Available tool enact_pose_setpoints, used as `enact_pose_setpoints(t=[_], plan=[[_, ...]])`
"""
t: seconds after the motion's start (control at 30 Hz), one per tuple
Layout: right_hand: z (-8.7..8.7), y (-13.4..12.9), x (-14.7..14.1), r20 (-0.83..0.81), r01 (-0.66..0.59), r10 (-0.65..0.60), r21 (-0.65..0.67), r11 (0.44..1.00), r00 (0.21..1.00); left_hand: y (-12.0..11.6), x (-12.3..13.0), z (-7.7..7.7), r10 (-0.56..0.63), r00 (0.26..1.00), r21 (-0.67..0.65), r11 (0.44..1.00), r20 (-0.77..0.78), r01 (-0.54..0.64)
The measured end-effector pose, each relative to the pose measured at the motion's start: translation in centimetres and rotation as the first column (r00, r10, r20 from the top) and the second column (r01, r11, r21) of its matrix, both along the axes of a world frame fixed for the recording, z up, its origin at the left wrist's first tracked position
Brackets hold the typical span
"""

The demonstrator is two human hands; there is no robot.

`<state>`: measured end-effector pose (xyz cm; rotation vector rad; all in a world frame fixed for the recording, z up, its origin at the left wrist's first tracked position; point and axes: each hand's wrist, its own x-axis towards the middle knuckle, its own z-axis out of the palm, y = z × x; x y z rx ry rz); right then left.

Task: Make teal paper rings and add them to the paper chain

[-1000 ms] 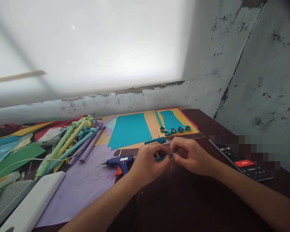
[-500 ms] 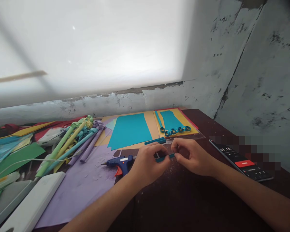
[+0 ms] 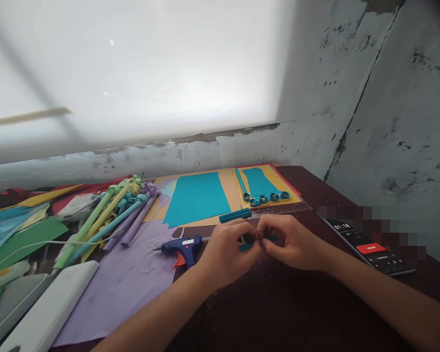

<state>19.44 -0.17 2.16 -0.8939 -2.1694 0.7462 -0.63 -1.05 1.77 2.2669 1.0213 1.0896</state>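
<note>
Both of my hands meet over the dark table, fingertips pinched together. My left hand grips a small teal paper strip, which shows below its fingers. My right hand pinches the same strip, and a bit of teal shows between its curled fingers. Just beyond my left hand lie teal paper strips. A blue glue gun with a red trigger rests to the left of my left hand, its nozzle pointing left.
Teal sheets, a curled teal paper chain and a yellow sheet lie at the back. Coloured paper rolls, purple paper and a white case fill the left. A phone lies right.
My fingertips have come together, and the gap between my hands has closed. The teal strip sits lower and more hidden in my fingers.
</note>
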Motion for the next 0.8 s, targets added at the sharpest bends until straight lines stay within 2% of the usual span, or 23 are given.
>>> enact_pose_setpoints(t=[0.2,0.4,0.57,0.7,0.8], plan=[[-0.25,0.10,0.06,-0.015,0.040,-0.040,0.016,0.999,0.999,-0.01,0.09,0.23,0.043,0.999,-0.017,0.999,0.011,-0.043],[-0.10,-0.01,0.00,-0.023,-0.006,0.007,0.015,1.000,1.000,0.01,0.06,-0.03,0.005,1.000,0.018,1.000,0.017,-0.005],[-0.05,0.02,0.03,-0.033,0.031,-0.030,0.032,0.999,0.999,-0.03,0.11,0.05,0.045,0.999,0.003,0.999,0.016,-0.045],[0.03,-0.05,0.00,-0.015,-0.017,0.017,0.022,1.000,1.000,-0.01,0.02,-0.01,0.019,1.000,0.011,1.000,0.002,-0.019],[0.04,-0.03,-0.03,-0.027,0.007,-0.006,0.032,0.999,1.000,-0.03,-0.05,-0.04,0.021,1.000,0.009,1.000,0.005,-0.021]])
